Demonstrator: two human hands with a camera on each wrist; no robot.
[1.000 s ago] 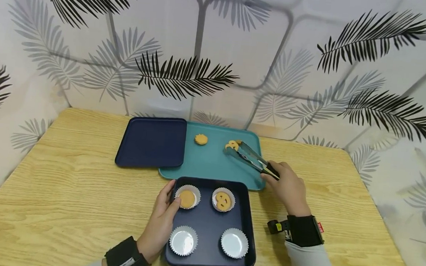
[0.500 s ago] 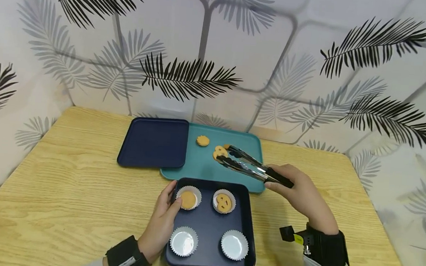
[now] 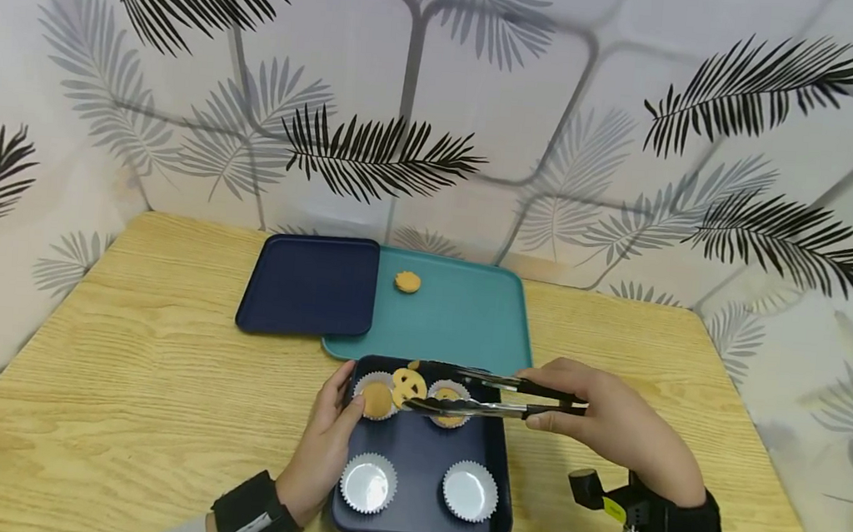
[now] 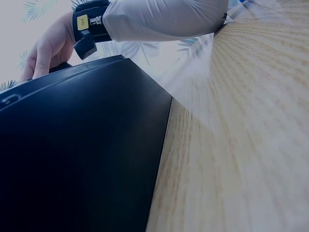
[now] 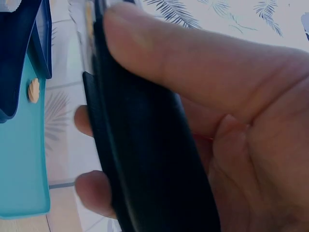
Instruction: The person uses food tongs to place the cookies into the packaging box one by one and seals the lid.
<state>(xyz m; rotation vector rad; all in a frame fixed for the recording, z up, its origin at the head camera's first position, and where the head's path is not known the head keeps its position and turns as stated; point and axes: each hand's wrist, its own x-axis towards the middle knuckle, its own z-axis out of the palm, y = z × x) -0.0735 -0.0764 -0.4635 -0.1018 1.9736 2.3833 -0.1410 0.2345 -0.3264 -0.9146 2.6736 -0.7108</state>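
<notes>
Head view, my left hand [image 3: 322,446]: gripping the left wall of the dark blue pan [image 3: 421,466], thumb over the rim, fingers along the outside.
Head view, my right hand [image 3: 606,410]: wrapped around the handles of the tongs [image 3: 509,409], which reach leftward across the far part of the pan.
Pretzel cookie [image 3: 408,388]: between the tips of the tongs, over the pan, between the two far cups as I see it; its height above the pan floor I can't tell.
Far-left cup [image 3: 371,376]: a round cookie [image 3: 377,401] sits in it, near my thumb.
Far-right cup [image 3: 467,392]: another pretzel cookie [image 3: 450,394] inside, partly hidden by the tongs.
Near cups [image 3: 368,483]: two, side by side, white insides showing.
Teal tray [image 3: 460,319]: beyond the pan, a ruffled cookie [image 3: 408,282] on it.
Navy tray [image 3: 308,286]: overlapping the teal tray's left end.
Left wrist view: the pan's dark side fills the left, standing on the wooden table [image 4: 231,140]; my right hand shows above its rim, beyond it my pale sleeve [image 4: 164,19].
Right wrist view: my thumb and fingers close around the dark handle of the tongs; the ruffled cookie lies on the teal tray at left.
</notes>
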